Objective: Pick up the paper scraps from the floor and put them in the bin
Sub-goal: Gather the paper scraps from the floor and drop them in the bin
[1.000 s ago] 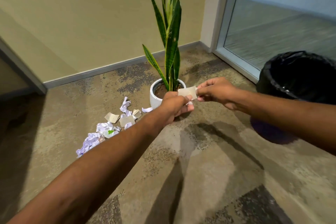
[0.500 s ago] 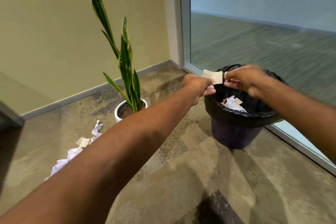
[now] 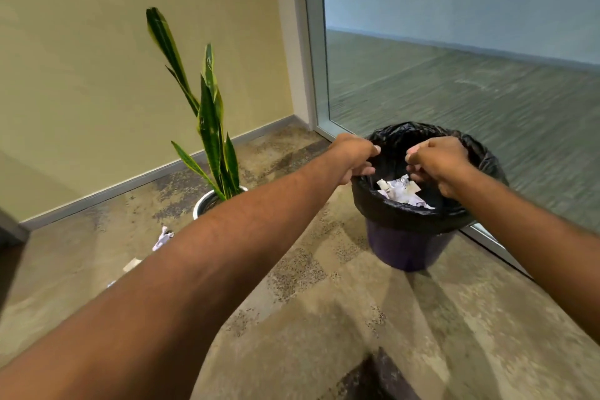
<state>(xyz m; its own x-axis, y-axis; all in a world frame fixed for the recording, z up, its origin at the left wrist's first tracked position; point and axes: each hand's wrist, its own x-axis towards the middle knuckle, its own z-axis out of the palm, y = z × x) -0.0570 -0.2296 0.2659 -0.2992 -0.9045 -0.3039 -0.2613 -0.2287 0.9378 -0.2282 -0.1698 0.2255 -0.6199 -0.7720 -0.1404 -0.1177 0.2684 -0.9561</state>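
The view has swung away from the litter on the carpeted floor (image 3: 324, 318) and now centres on the bin (image 3: 406, 247), a dark tub lined with a black bag that stands against the glass partition (image 3: 454, 75), with the potted snake plant (image 3: 211, 127) just to its left. Both forearms reach forward over the bin's mouth. Half a second ago a beige scrap was stretched between the two hands near the rim; now the gap between them shows only black liner. The left hand (image 3: 354, 156) hangs over the near-left edge of the rim and the right hand (image 3: 438, 162) over the middle of the opening, each with its fingers curled in and no paper showing in either, so the grip looks released and empty. Below them the scraps in the bin (image 3: 401, 191) lie in a crumpled white and beige heap, and the piece just carried is most likely among them. That delivery seems done, yet the task is not: a crumpled white scrap (image 3: 162, 237) and a small beige scrap (image 3: 131, 265) lie on the carpet left of the pot, partly hidden behind the left forearm. The sensible next step would be to turn back there for another handful.
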